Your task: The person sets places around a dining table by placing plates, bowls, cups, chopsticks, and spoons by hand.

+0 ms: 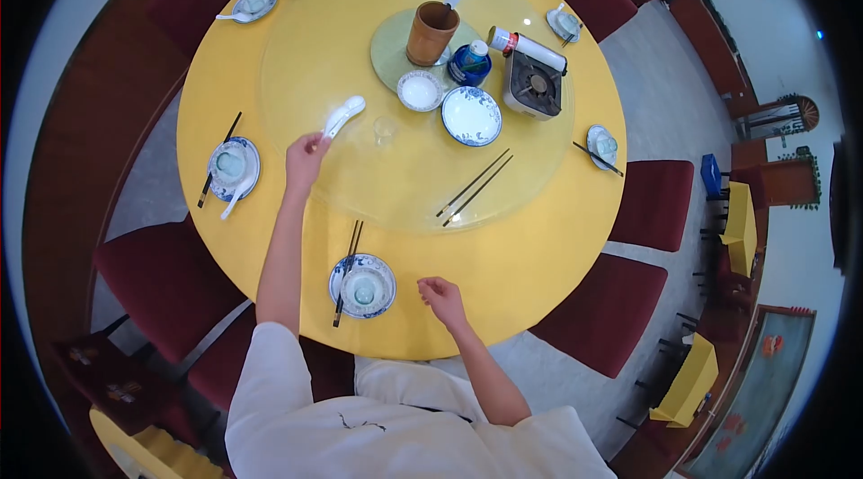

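My left hand (pixel 307 157) reaches over the turntable, its fingers closed on the handle end of a white soup spoon (pixel 344 114). A small clear glass (pixel 385 130) stands just right of the spoon. My right hand (pixel 441 301) hovers near the table's front edge, fingers loosely curled, with nothing visible in them. Left of it is a place setting: a blue-patterned plate (pixel 388 274) bearing a bowl with a glass in it, and a pair of chopsticks (pixel 349 268) lying across its left side. Another pair of chopsticks (pixel 475 187) lies on the turntable glass.
A white bowl (pixel 420 91), a patterned plate (pixel 472 117), a brown cylindrical holder (pixel 432 34), a blue pot (pixel 469 64) and a portable gas stove (pixel 534 85) stand on the turntable. Several place settings ring the yellow table (pixel 530 272). Dark red chairs (pixel 598 313) surround it.
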